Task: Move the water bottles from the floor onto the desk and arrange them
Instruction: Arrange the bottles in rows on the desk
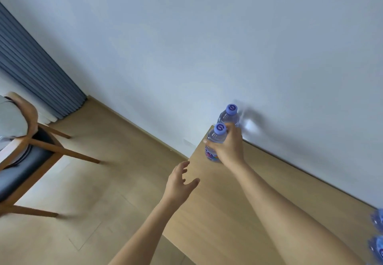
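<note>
We gripped the near bottle in our right hand, fingers wrapped round its shoulder, at the desk corner. A second bottle stood just behind it by the wall. Our left hand hovered open, holding nothing.

A single head-worn view looks forward and steeply down from above the near side of the surface, tilted so the surface's far edge slants across the frame. It sits close, with the wall just beyond the surface.
</note>
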Demonstrator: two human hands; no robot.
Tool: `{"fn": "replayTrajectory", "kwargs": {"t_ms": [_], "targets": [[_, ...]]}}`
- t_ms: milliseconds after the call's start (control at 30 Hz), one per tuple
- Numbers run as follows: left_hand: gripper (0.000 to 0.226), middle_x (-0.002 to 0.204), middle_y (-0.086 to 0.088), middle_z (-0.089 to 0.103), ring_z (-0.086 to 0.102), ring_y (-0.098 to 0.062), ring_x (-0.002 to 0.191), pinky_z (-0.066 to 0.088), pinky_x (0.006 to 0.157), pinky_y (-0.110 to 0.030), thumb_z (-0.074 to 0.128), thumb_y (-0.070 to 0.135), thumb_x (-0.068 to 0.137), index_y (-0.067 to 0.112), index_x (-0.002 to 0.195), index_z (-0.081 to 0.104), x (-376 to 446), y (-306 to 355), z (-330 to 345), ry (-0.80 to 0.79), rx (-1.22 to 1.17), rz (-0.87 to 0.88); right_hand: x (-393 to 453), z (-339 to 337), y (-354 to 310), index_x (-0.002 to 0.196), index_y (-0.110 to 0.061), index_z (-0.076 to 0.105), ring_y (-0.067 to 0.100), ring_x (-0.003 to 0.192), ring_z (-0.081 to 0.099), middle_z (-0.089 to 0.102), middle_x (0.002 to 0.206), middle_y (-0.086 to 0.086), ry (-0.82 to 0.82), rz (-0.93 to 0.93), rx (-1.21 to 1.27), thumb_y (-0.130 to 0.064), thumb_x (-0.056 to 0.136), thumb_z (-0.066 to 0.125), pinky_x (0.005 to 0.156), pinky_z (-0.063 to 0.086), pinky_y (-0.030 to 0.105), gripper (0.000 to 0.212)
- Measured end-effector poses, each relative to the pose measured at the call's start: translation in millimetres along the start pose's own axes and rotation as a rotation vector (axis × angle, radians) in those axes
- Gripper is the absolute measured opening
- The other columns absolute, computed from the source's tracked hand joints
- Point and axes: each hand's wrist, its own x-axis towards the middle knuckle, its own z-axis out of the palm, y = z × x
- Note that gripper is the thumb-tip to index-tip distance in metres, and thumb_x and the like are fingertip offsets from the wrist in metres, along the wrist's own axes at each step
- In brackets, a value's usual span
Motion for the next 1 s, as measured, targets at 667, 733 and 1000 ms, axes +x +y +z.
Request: {"fn": "replayTrajectory", "kwargs": {"t_ms": [667,733,1000], "targets": [[0.062,0.101,0.004,0.071,0.068,-0.011,0.090,0.051,0.077,-0.016,0.090,0.012,0.061,0.021,0.114,0.060,-55,70,47,-0.403,-0.209,0.201,-76,-142,-7,0.122,-0.015,0.056,0.024,0.106,0.066,0.069,0.109,0.009,-0.302,-0.011,0.453,-0.011,0.065,0.078,0.088,0.054,0.035,0.060],[0.061,0.095,0.005,0.072,0.068,-0.010,0.081,0.052,0.068,-0.016,0.092,0.013,0.055,0.021,0.108,0.062,-64,76,57,-0.359,-0.237,0.210,-85,-149,-4,0.123,-0.017,0.054,0.028,0.110,0.064,0.067,0.114,0.011,-0.276,-0.018,0.470,-0.014,0.070,0.077,0.090,0.052,0.039,0.058],[0.072,0.107,-0.004,0.054,0.057,-0.028,0.101,0.054,0.080,-0.048,0.091,0.037,0.042,0.027,0.096,0.044,-96,96,103,-0.278,-0.123,0.309,-127,-186,13,0.107,-0.024,0.061,0.004,0.085,0.069,0.070,0.092,-0.012,-0.024,-0.007,0.465,-0.023,0.074,0.084,0.069,0.053,0.018,0.040]]}}
